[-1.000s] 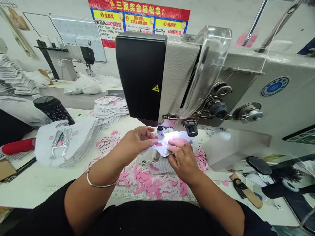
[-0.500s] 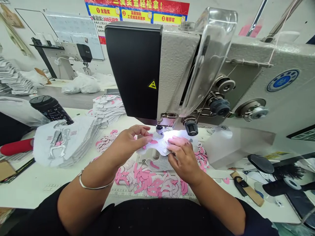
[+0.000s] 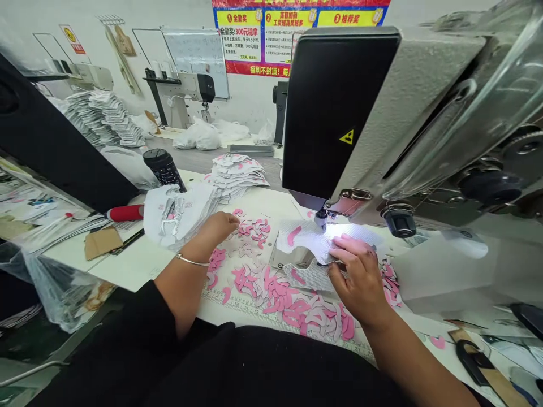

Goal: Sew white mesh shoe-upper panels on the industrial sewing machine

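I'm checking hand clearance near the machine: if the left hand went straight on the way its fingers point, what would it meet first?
Probably the scattered pink pieces just beyond the left hand, though its height above the table is hard to judge.

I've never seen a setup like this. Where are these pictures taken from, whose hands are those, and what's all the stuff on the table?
There is no robot here: all the pictures come from one camera on a person's head, looking forward and down at their own bare hands. The big machine is a sewing machine, its light shining on a white fabric piece with a pink patch on it. The right hand rests its fingers on that fabric; whether it also grips the edge is hard to tell. The left hand is by small curved pink pieces strewn over the pale table; I can't see whether it holds one. Beyond that hand are a white stack and a dark bottle.
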The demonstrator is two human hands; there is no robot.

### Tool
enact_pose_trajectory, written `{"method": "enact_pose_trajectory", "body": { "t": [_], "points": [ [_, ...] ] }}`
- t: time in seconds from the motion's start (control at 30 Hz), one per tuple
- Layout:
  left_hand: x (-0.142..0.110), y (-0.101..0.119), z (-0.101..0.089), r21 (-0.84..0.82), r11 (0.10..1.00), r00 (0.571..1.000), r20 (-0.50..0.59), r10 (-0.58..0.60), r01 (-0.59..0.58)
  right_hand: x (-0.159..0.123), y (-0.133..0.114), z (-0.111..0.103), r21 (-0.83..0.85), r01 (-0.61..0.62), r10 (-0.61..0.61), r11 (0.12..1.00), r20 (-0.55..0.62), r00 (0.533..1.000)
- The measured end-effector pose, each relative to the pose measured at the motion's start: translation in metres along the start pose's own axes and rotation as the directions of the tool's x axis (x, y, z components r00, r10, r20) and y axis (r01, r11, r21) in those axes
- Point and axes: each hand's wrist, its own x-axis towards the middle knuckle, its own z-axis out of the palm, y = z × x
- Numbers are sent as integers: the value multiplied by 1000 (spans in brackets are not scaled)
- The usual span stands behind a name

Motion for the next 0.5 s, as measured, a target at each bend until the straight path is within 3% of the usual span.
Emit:
{"method": "enact_pose_trajectory", "body": {
  "t": [0.2,0.5],
  "points": [
    [15,-30,0,236,970,997,38,-70,59,-1,0,3,-7,1,-1,1000,-29,1000],
    [23,-35,19,378,925,998,48,-51,29,-1,0,3,-12,1,-2,1000,-33,999]
  ]
}}
